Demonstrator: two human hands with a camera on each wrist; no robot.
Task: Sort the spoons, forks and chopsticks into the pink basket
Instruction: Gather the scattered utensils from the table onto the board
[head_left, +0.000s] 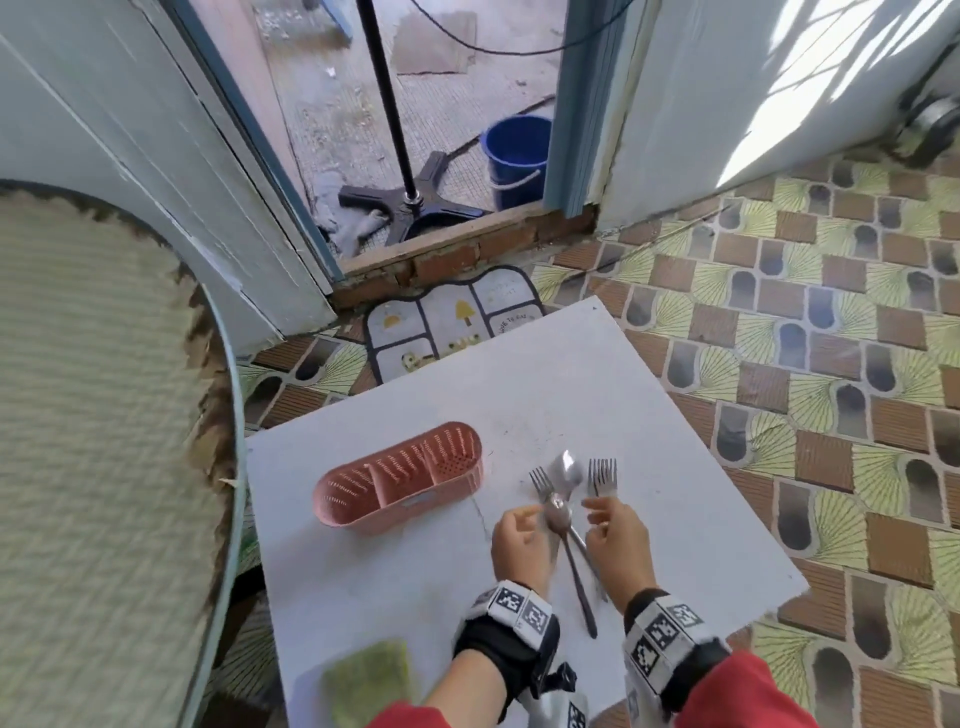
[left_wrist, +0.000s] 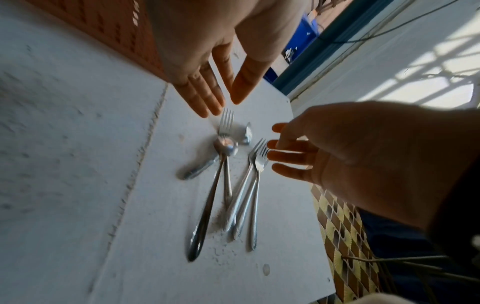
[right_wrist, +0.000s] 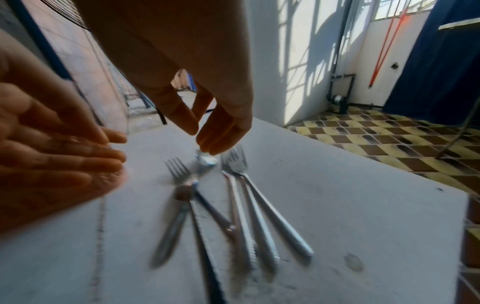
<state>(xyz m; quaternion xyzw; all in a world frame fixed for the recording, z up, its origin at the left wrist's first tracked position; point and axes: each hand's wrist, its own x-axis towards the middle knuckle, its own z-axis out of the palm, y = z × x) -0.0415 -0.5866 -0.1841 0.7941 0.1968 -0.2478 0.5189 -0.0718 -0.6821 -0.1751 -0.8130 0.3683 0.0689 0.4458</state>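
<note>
Table (head_left: 623, 395): white, carries everything.
Pink basket (head_left: 400, 480): three compartments, unfilled, left of the cutlery.
Forks (left_wrist: 255, 181), spoons (left_wrist: 224, 147): overlapping heap; lift one kind at a time.
Left hand (head_left: 522, 540), right hand (head_left: 618, 540): each grip spread, holding nothing, flanking the heap.

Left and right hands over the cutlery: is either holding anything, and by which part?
Nothing is held. The left hand and right hand hover open-fingered above the steel forks and spoons on the white tabletop.

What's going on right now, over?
Left hand and right hand open, over cutlery. Pink basket holds nothing visible. No obstruction.
</note>
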